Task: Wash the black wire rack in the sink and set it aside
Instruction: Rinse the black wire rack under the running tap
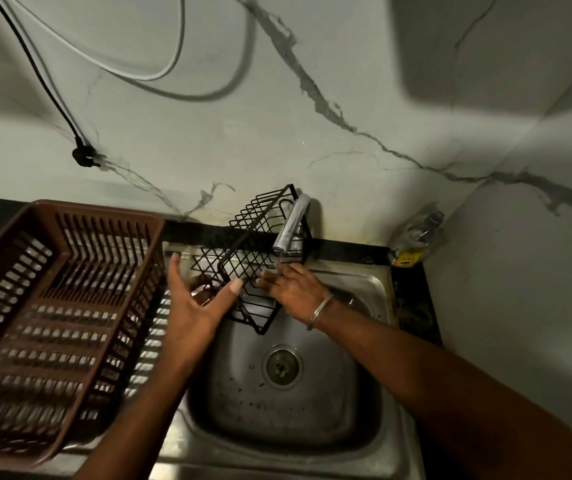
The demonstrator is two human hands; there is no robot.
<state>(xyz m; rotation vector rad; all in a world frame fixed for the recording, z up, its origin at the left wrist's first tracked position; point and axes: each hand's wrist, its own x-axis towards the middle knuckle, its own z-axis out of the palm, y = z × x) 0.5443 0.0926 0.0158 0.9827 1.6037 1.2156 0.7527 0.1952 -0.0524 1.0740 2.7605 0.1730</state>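
The black wire rack (243,251) stands tilted on end over the back of the steel sink (312,403), leaning beside the chrome tap (291,223). A thin stream of water falls from the tap onto my right hand (291,289). That hand lies against the rack's lower right side with fingers bent around its wires. My left hand (194,299) is spread with straight fingers, its thumb tip touching the rack's lower left edge.
A brown plastic dish drainer (52,306) sits on the left of the sink. A clear bottle (416,233) lies in the back right corner. Cables and a black plug (83,155) hang on the marble wall. The drain (281,367) lies below the rack.
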